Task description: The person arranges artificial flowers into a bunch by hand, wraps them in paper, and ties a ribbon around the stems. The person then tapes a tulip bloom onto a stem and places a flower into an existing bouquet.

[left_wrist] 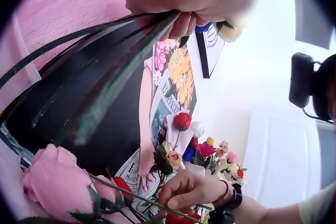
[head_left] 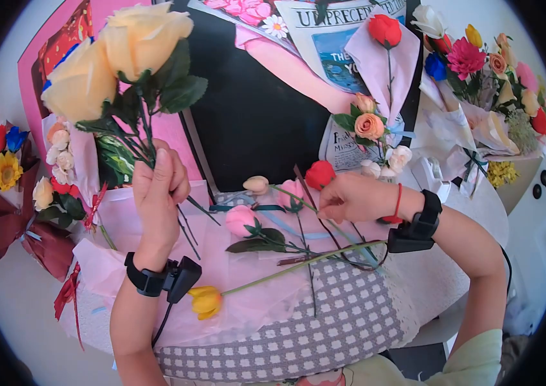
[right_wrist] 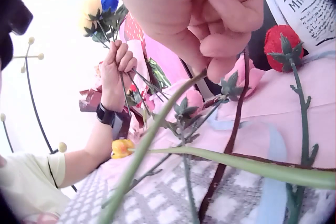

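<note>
Raised at the left, my left hand (head_left: 160, 186) grips the stems of a bunch with two large cream roses (head_left: 144, 45); blue petals peek out behind them. The dark stem ends (left_wrist: 105, 98) stick out below the fist in the left wrist view. Over the table, my right hand (head_left: 360, 199) pinches a thin green stem (right_wrist: 157, 124) between thumb and fingers. That stem runs toward a pale tulip bud (head_left: 255, 185). Close to this hand lie a red rose (head_left: 319, 174), pink roses (head_left: 241, 220) and a brown twig (right_wrist: 228, 150). A yellow tulip (head_left: 205, 302) lies nearer the body.
Pink wrapping paper (head_left: 247, 315) covers part of the checked cloth (head_left: 324, 321). Wrapped bouquets stand at the left (head_left: 6, 174) and right (head_left: 479, 96). A black board (head_left: 247, 109) with a newsprint-wrapped red rose (head_left: 384, 31) is at the back. A white dispenser (head_left: 437, 177) sits at the right.
</note>
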{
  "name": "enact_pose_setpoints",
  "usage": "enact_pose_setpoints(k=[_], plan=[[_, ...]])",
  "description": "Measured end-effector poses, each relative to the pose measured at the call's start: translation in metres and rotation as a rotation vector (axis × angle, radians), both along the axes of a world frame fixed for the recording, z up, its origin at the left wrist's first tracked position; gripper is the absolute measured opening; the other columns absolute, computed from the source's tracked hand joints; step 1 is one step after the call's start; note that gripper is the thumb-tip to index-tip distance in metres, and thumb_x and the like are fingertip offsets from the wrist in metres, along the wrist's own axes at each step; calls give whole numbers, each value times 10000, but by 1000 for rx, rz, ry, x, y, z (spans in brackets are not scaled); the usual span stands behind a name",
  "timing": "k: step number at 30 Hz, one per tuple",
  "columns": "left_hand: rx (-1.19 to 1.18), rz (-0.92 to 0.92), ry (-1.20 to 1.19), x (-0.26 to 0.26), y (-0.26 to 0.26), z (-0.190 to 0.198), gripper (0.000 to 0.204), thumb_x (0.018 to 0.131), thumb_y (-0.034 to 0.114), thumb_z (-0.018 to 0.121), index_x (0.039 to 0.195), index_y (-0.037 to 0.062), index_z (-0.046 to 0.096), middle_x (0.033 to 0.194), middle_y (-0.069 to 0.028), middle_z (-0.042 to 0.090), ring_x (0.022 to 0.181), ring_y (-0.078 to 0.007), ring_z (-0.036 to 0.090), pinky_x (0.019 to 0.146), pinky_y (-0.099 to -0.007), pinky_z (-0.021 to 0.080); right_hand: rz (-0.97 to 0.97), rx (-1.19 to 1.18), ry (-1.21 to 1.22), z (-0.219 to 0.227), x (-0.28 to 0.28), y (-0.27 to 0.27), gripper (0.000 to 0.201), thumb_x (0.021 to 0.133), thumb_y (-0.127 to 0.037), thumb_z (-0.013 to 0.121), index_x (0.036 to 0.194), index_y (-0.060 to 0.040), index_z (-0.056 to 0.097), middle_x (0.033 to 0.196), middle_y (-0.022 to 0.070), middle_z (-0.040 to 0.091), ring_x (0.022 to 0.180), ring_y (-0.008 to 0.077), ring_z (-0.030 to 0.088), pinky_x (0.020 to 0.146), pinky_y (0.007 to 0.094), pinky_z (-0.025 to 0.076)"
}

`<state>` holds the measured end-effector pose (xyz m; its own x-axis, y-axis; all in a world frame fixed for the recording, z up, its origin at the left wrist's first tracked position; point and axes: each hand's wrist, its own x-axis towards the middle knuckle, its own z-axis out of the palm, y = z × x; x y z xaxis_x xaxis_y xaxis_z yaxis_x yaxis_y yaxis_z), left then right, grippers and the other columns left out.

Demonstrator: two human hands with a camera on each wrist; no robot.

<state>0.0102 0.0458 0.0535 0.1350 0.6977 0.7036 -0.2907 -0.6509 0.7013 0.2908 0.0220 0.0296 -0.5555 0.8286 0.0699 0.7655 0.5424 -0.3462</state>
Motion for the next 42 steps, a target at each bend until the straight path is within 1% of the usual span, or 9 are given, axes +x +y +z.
enact_pose_setpoints(k=[2,6,11,19,24,29,32,36,42], plan=[[-14,-14,-2,1,-1,0,174,937,229,377,823,98,377,554,48,231,428,-35,198,391,-185,162,-93,-298,200,15,-2,-6,147,797,-145,557,754,-19,621,617,57,610,515,156,554,505,291,429],[-15,1,-37,1,-1,1,162,946,215,351,844,92,381,567,50,239,432,-32,197,389,-182,164,-167,-114,99,14,26,3,141,802,-107,538,761,-3,623,599,48,605,503,125,545,497,276,424],[22,-48,-33,1,0,-1,162,945,211,362,832,96,385,565,49,240,439,-28,187,387,-184,159,-106,186,-193,-20,30,-13,213,734,-216,614,696,-7,610,617,150,585,581,318,577,553,378,456],[6,-35,-4,-1,-3,1,164,949,223,349,847,97,380,573,45,246,436,-31,196,396,-184,171,-339,164,-122,-38,20,-22,113,667,-90,546,696,10,591,651,188,585,652,344,594,602,423,476],[-22,-1,-32,2,-4,1,169,948,227,350,842,97,372,571,46,251,436,-33,201,391,-185,172,-368,271,332,-12,10,-31,99,712,-74,553,718,24,565,589,179,561,566,328,579,539,396,460],[-23,-5,-20,4,-6,2,195,944,251,366,822,99,367,555,49,241,432,-33,205,389,-185,170,-302,61,812,21,-13,-31,115,848,-99,517,814,11,515,599,30,546,484,49,524,420,193,399],[-13,-8,-14,2,-5,4,214,941,270,376,808,102,363,547,50,231,429,-34,200,389,-187,167,-152,211,988,36,-25,-17,129,845,-116,534,827,11,519,622,28,552,463,53,508,416,191,392],[-1,-21,-20,-2,-2,4,221,942,275,373,800,106,364,549,49,231,430,-35,201,392,-192,164,-155,401,921,44,-23,3,135,824,-130,581,822,5,569,606,-1,547,491,44,512,419,169,369],[17,-57,-36,-2,-1,3,185,939,235,391,817,96,392,548,39,283,440,-32,223,382,-190,184,-82,377,1246,58,-36,-6,133,815,-153,607,798,-21,609,639,-11,567,518,25,525,389,146,323]])
